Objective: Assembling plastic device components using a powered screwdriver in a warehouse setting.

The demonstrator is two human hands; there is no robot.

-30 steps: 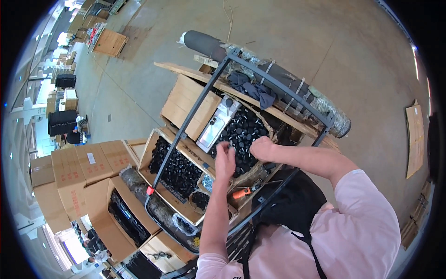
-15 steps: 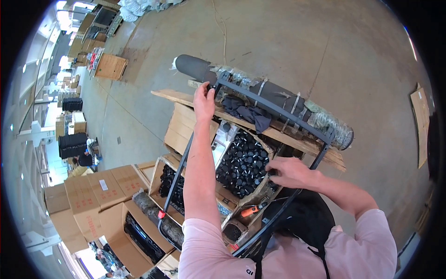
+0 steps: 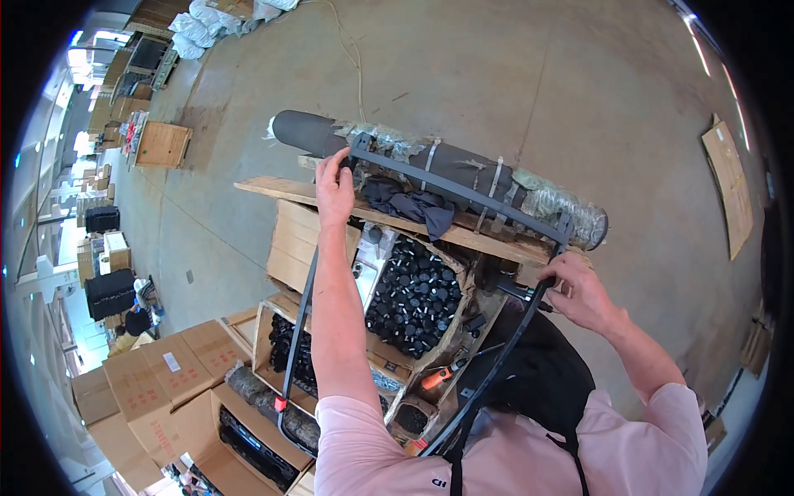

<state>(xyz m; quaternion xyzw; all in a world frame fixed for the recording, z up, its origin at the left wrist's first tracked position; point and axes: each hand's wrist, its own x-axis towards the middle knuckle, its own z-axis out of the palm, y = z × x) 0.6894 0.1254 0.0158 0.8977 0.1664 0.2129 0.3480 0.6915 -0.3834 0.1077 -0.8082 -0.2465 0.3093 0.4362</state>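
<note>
A dark metal tube frame (image 3: 463,191) lies across the work spot in front of me, its far bar resting over a grey padded roll (image 3: 471,170). My left hand (image 3: 335,194) is closed round the frame's far left corner. My right hand (image 3: 581,291) is at the frame's right side tube near the far right corner, fingers curled together against it; what they pinch is hidden. Beside those fingers a black and silver tool-like thing (image 3: 514,288) shows under the tube. Inside the frame stands a box of black round caps (image 3: 413,293) with pale stems.
A wooden plank (image 3: 471,244) and dark cloth (image 3: 405,202) lie before the roll. Nearer are an orange-handled tool (image 3: 438,377) and a bin of black parts (image 3: 289,351). Cardboard cartons (image 3: 178,364) stack at left; a flat cardboard piece (image 3: 728,190) lies far right.
My right hand has moved away from the cap box's right edge, outward to the frame's right tube. The left hand stays at the far left corner. The whole view has shifted slightly.
</note>
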